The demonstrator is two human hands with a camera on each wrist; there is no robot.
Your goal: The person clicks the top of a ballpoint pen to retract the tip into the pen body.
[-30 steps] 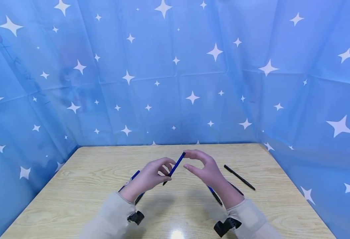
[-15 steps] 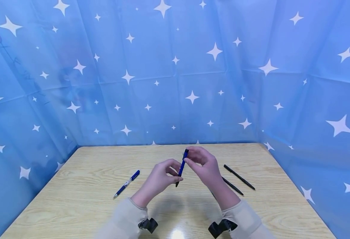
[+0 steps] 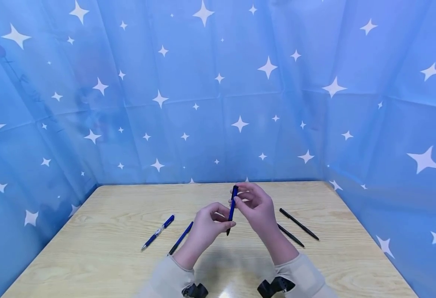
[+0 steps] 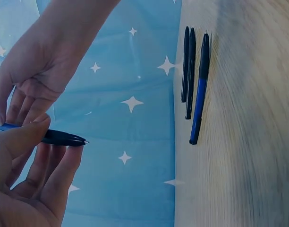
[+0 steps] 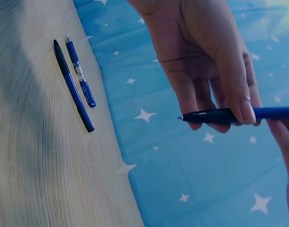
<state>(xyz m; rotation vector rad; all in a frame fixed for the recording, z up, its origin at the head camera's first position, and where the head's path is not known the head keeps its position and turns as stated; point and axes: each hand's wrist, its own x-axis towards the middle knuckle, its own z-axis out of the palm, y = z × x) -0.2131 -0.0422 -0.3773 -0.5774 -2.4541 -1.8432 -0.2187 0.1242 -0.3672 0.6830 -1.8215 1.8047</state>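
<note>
A blue pen with a black grip and black top [image 3: 232, 209] is held nearly upright above the table between both hands. The left hand [image 3: 211, 225] pinches its lower black part between thumb and fingers. Higher up, the thumb and fingers of the right hand [image 3: 256, 209] grip the blue barrel near the top. In the left wrist view the pen's metal tip sticks out past the fingers of the left hand [image 4: 38, 175]. The right wrist view shows the black grip under the thumb of the left hand [image 5: 206, 61].
Left on the wooden table [image 3: 121, 203] lie a blue pen with a clear section [image 3: 157, 232] and a blue-and-black pen [image 3: 180, 238]. To the right are two black pens [image 3: 299, 224]; beside them is another blue-and-black pen [image 4: 200, 90]. A star-patterned blue cloth [image 3: 218, 91] hangs behind.
The right hand, earlier only at the pen's top with its thumb apart, now grips the barrel. The left hand has moved right with the pen, which has turned more upright.
</note>
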